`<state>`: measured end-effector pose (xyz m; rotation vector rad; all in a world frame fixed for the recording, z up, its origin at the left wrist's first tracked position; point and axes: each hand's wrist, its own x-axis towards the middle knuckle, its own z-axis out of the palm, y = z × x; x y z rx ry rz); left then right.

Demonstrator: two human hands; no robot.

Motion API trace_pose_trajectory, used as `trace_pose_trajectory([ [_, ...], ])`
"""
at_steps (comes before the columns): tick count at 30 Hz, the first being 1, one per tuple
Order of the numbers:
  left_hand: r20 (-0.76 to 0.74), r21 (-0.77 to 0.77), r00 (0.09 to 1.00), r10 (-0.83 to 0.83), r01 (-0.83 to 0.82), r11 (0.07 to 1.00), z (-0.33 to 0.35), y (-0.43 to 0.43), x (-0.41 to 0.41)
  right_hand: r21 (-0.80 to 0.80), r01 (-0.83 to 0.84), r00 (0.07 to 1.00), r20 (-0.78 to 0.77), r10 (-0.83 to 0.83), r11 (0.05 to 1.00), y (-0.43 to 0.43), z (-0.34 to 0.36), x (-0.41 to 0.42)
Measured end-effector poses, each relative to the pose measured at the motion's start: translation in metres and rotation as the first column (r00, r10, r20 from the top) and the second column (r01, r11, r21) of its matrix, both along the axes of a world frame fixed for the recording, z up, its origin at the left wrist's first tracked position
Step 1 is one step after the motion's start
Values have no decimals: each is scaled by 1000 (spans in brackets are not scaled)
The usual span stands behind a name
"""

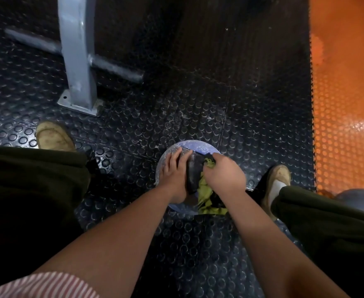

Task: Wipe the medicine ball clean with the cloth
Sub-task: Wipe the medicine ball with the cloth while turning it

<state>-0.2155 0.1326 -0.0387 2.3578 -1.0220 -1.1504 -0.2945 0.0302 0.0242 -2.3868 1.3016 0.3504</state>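
A dusty blue and black medicine ball (198, 147) rests on the studded black floor mat between my feet. My left hand (175, 169) lies flat on the ball's left side, fingers spread, holding it steady. My right hand (225, 175) is closed around a crumpled green cloth (204, 194) and presses it against the ball's top right. The cloth hangs down over the ball's near side. Much of the ball is hidden under my two hands and the cloth.
A grey steel post (77, 54) with a crossbar (116, 68) is bolted to the floor at far left. An orange mat (346, 100) borders the right side. A second dark ball (358, 200) sits by my right knee. My shoes (54, 136) flank the ball.
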Motion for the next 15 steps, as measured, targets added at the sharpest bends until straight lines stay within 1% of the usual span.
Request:
trace_pose_trajectory([
  [3, -25, 1, 1000, -18, 18, 1000, -1, 5, 5, 66, 180, 984, -7, -180, 981, -17, -3, -21],
  [4, -28, 3, 999, -26, 26, 1000, 0, 6, 5, 82, 213, 977, -12, -213, 974, -21, -5, -27],
  [6, -4, 18, 999, -39, 39, 999, 1, 5, 3, 95, 222, 975, -18, -221, 970, -22, -6, -28],
  [9, 40, 31, 999, -22, 21, 999, 0, 0, -2, 87, 142, 989, 20, -145, 986, -12, -3, -14],
  [13, 23, 21, 999, -28, 27, 999, -5, 1, -1, 70, -94, 995, 31, 92, 993, 7, 1, 10],
  [15, 4, -6, 1000, -28, 28, 1000, -5, 3, 1, 58, -98, 995, 22, 97, 994, 5, 2, 10],
])
